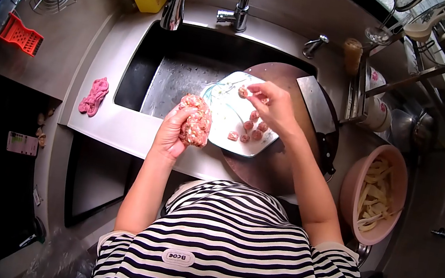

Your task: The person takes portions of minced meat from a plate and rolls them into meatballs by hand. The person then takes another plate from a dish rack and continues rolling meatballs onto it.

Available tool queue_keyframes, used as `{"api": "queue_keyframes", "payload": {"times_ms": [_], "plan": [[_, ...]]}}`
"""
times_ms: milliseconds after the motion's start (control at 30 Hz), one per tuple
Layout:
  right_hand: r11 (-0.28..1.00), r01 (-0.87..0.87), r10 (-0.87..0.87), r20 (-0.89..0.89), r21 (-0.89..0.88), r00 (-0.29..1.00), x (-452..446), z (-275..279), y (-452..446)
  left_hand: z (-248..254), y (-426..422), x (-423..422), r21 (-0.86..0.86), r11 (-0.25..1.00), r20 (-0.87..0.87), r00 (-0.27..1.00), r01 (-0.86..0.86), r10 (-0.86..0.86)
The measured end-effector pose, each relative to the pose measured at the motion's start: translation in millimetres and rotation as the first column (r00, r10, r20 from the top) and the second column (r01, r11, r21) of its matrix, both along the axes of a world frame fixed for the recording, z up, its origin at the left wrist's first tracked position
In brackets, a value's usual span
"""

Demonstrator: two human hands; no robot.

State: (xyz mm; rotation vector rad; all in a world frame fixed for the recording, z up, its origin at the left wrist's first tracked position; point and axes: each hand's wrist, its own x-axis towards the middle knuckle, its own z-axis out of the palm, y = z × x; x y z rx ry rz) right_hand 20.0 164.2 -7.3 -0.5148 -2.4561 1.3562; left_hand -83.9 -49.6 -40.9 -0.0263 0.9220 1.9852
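Observation:
A large lump of minced meat (196,121) fills my left hand (174,130), whose fingers are wrapped round it, left of the plate. My right hand (268,104) is over the white plate (223,117), its thumb and fingertips pinching a small meatball (243,92). Several small meatballs (257,135) lie on the plate's right and lower part, and one is partly hidden by my right hand. The plate overlaps the round board (241,168) and the sink's edge.
A cleaver (317,105) lies on the board's right side. Behind the plate is the sink (170,83) with its faucet (175,7). A pink bowl of pale strips (351,184) stands at the right. On the left counter lies a pink cloth (94,96).

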Motion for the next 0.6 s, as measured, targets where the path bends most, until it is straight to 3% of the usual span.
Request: {"api": "queue_keyframes", "payload": {"times_ms": [67, 167, 267, 300, 400, 433, 500, 600], "plan": [[0.962, -0.147, 0.156, 0.02, -0.228, 0.988, 22, 8, -25, 4, 11, 9, -0.027, 1.0, -0.03, 1.0, 0.002, -0.003], [0.866, -0.188, 0.193, -0.036, -0.463, 0.98, 37, -2, -60, 12, 29, 24, -0.035, 0.999, -0.092, 0.995, 0.023, -0.027], [0.718, -0.123, -0.045, -0.221, -0.685, 0.974, 31, -22, -74, 13, 44, 33, -0.005, 1.0, -0.187, 0.982, 0.023, -0.024], [0.72, -0.113, -0.102, -0.266, -0.685, 0.958, 26, -25, -73, 16, 46, 35, -0.009, 0.998, -0.215, 0.975, 0.06, -0.061], [0.719, -0.015, -0.18, -0.207, -0.695, 0.962, 19, -31, -59, 40, 46, 37, -0.026, 0.994, -0.245, 0.964, 0.104, -0.107], [0.646, -0.013, -0.2, -0.186, -0.763, 0.962, 19, -16, -57, 42, 45, 33, -0.084, 0.993, -0.283, 0.953, 0.087, -0.108], [0.791, -0.093, -0.09, -0.266, -0.605, 0.96, 13, -20, -46, 43, 40, 20, -0.213, 0.974, -0.349, 0.925, 0.076, -0.148], [0.974, -0.17, 0.12, -0.296, -0.151, 0.948, 0, -29, -41, 37, 36, -2, -0.38, 0.924, -0.497, 0.834, 0.04, -0.24]]}}
